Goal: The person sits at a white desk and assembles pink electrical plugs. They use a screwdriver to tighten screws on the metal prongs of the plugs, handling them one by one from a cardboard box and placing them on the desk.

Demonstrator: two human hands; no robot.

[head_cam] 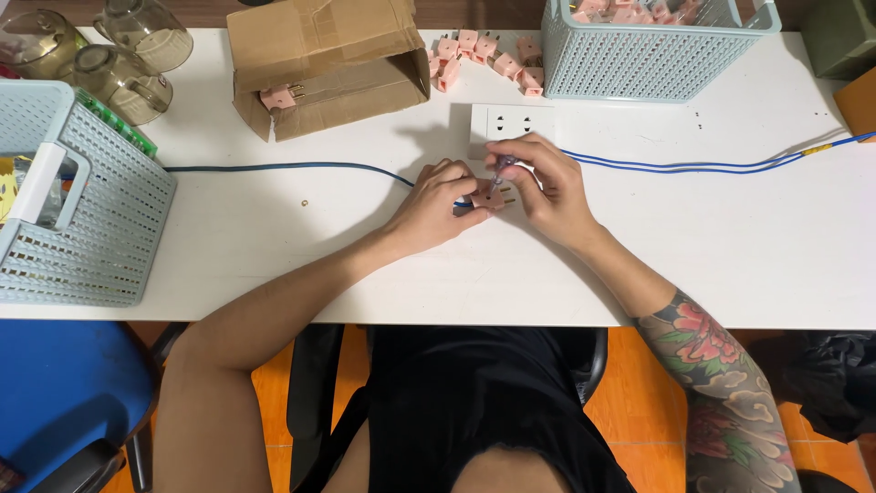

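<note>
At the middle of the table (274, 237), the left hand (436, 203) pinches a pink plug (488, 196) while the right hand (546, 187) grips a small screwdriver (501, 167) against it. The plug looks mid-assembly, its blue cable (274, 167) running off towards both side edges. Loose plugs (484, 53) wait at the back edge. The far basket (652, 46) holds more pink plugs; the cardboard box (328, 64) shows one inside. What fills the left-edge basket (91, 201) is unclear.
</note>
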